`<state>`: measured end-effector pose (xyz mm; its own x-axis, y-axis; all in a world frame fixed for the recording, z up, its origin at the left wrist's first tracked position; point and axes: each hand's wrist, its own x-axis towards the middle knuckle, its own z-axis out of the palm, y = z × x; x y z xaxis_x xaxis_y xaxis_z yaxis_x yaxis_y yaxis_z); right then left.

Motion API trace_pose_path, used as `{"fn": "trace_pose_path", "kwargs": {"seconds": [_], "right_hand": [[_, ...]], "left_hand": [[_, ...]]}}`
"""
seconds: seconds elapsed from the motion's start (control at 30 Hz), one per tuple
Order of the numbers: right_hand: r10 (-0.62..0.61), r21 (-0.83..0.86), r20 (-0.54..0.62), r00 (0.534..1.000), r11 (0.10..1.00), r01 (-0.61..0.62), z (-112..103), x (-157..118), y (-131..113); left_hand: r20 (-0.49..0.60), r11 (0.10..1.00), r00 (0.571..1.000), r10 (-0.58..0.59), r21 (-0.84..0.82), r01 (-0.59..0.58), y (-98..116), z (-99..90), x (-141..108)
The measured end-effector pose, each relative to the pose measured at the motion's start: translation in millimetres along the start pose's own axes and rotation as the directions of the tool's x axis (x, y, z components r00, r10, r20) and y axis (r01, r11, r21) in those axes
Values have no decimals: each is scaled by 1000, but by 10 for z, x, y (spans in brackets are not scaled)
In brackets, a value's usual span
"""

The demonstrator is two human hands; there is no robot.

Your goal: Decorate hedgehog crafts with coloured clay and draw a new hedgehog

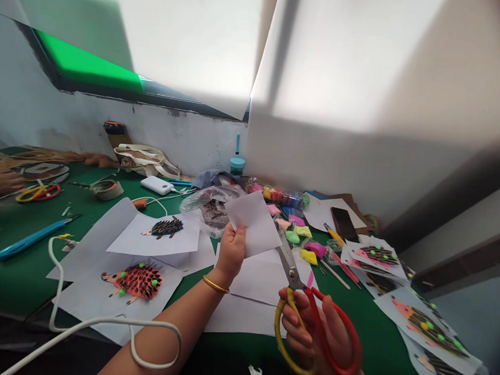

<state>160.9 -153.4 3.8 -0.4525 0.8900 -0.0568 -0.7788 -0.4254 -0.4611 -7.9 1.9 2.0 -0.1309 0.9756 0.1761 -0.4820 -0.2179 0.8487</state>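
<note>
My left hand [233, 247] pinches a small piece of white paper [256, 224] by its lower left part, holding it above the table. In my right hand [310, 328] is a pair of scissors [292, 275] with one yellow and one red handle loop. Their blades point up and away, close to the paper's right edge; whether they touch it I cannot tell. Below lie white sheets [248, 314]. To the left, one sheet carries a red hedgehog figure [140, 282] with green dots, and another a dark spiky hedgehog [167, 226].
Several clay packets [309, 256] and a plastic bag [210, 208] lie behind my hands. Hedgehog pictures [430, 328] stack at the right, near a phone [344, 223]. A white cable [103, 320] loops across the front left. Another person's hand [1, 182] is at the far left.
</note>
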Motion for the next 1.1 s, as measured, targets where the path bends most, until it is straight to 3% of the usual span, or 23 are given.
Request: {"fn": "trace_pose_path", "kwargs": {"seconds": [0.27, 0.47, 0.63, 0.8, 1.1], "right_hand": [[-42, -17, 21, 999, 999, 42, -101, -20, 44], [7, -44, 58, 998, 999, -4, -135, -14, 10], [-1, -93, -12, 1000, 996, 0, -76, -22, 4], [-9, -123, 6, 1000, 992, 10, -32, 39, -3], [-53, -117, -31, 998, 992, 49, -32, 55, -5]], "left_hand": [[-13, 1000, 1000, -24, -19, 24, 34, -9, -4], [34, 1000, 999, 3, 20, -3, 1, -56, 4], [85, 999, 996, 17, 30, -19, -26, -38, -53], [134, 998, 989, -59, 24, 56, -32, 15, -178], [103, 996, 994, -23, 94, 13, -49, 8, -212]]}}
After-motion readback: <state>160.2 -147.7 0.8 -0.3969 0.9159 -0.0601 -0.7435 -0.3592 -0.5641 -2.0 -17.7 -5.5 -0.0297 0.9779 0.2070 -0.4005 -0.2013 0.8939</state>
